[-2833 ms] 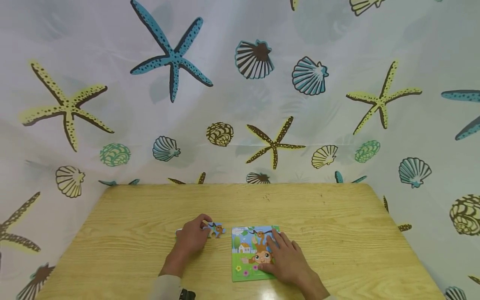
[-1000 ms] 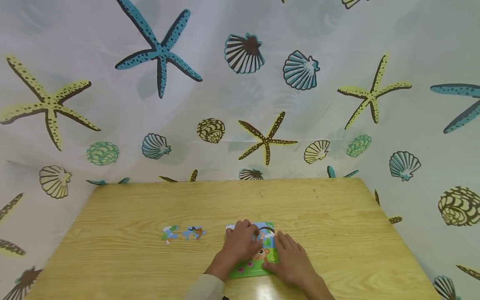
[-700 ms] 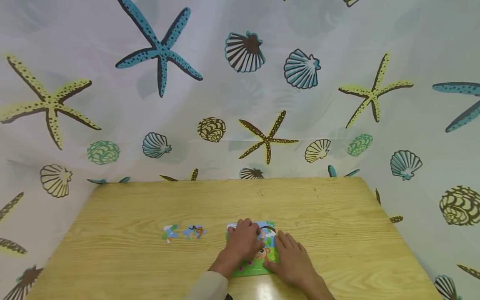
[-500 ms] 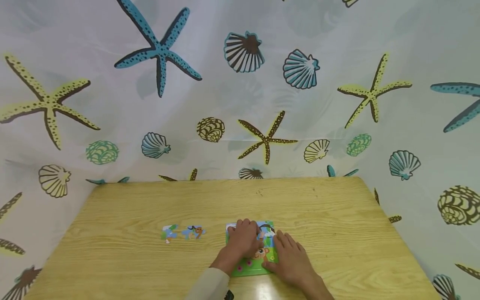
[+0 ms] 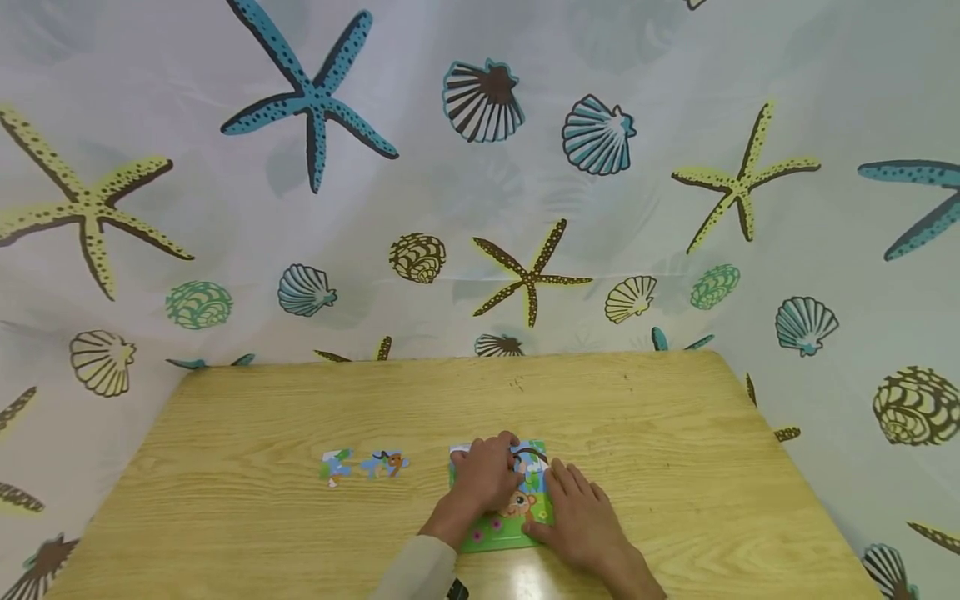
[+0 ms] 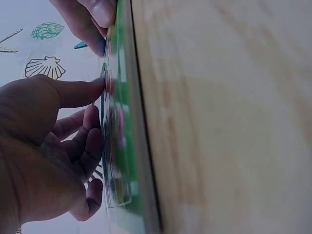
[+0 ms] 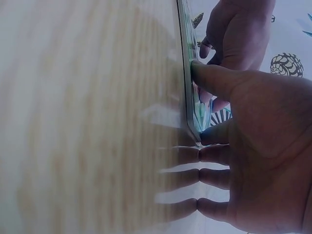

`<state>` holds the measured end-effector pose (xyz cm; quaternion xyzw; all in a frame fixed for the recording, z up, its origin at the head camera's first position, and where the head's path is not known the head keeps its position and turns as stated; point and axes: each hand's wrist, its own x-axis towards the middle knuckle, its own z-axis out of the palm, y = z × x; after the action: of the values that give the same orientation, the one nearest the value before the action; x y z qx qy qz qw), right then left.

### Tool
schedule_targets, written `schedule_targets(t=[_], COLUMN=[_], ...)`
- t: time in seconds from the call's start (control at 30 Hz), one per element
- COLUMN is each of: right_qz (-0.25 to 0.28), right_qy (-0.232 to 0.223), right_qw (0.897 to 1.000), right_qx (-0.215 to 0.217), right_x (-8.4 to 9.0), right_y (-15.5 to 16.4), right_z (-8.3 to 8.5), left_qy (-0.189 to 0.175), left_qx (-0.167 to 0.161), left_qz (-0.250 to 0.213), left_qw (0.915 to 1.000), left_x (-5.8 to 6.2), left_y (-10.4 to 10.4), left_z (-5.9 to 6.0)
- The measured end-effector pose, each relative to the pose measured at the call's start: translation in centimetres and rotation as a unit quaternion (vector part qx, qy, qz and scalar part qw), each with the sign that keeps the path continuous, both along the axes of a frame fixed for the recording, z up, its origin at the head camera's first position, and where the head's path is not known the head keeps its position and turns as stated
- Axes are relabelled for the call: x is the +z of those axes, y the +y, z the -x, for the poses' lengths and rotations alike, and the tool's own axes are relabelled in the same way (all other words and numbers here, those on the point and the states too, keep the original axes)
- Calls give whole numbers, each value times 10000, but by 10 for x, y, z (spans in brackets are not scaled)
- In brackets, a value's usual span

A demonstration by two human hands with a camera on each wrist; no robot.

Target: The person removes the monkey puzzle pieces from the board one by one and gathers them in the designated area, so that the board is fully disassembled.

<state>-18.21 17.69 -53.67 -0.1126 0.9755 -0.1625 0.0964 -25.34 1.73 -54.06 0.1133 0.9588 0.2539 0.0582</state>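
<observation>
A square jigsaw puzzle in a tray (image 5: pixel 498 542), printed with a monkey, flowers and green grass, lies flat on the wooden table. My left hand (image 5: pixel 483 475) is over its upper left part, hiding that area. In the left wrist view the thumb (image 6: pixel 80 92) touches the puzzle face and the other fingers are bent beside it; I cannot tell whether a piece is pinched there. My right hand (image 5: pixel 581 508) steadies the right edge, its thumb (image 7: pixel 209 78) on the tray and its straight fingers touching the tabletop. Two loose puzzle pieces lie further left, one with blue and green (image 5: pixel 337 467), one with a brown animal (image 5: pixel 386 463).
The wood-grain table (image 5: pixel 262 517) spreads around the puzzle on all sides. Behind and beside it hangs a pale cloth (image 5: pixel 480 192) printed with starfish and shells. A dark band (image 5: pixel 457 590) shows at my left cuff.
My left hand has moved right, from beside the loose pieces onto the puzzle. Over the last second it has stayed there with small finger movements. My right hand keeps its place.
</observation>
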Motion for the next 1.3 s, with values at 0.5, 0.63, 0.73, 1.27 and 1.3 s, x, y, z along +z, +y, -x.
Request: schedule_targets(t=[0.5, 0.63, 0.73, 1.27, 1.3], right_qz=[36, 14, 41, -2, 0], right_qy=[-19, 82, 101, -26, -17], right_qw=[10000, 10000, 9999, 10000, 10000], right_qx=[-38, -25, 3, 18, 11], right_x=[0, 0, 1, 1, 1], right_y=[2, 2, 1, -1, -1], right_z=[-4, -3, -2, -3, -3], left_qy=[-26, -32, 10, -229, -360], left_qx=[-473, -624, -588, -792, -757], left_qz=[282, 461, 581, -1360, -1635], left_qw=[9985, 9970, 9966, 9873, 9830], left_x=[4, 5, 5, 4, 5], left_y=[-11, -9, -9, -32, -37], left_z=[-3, -3, -2, 3, 4])
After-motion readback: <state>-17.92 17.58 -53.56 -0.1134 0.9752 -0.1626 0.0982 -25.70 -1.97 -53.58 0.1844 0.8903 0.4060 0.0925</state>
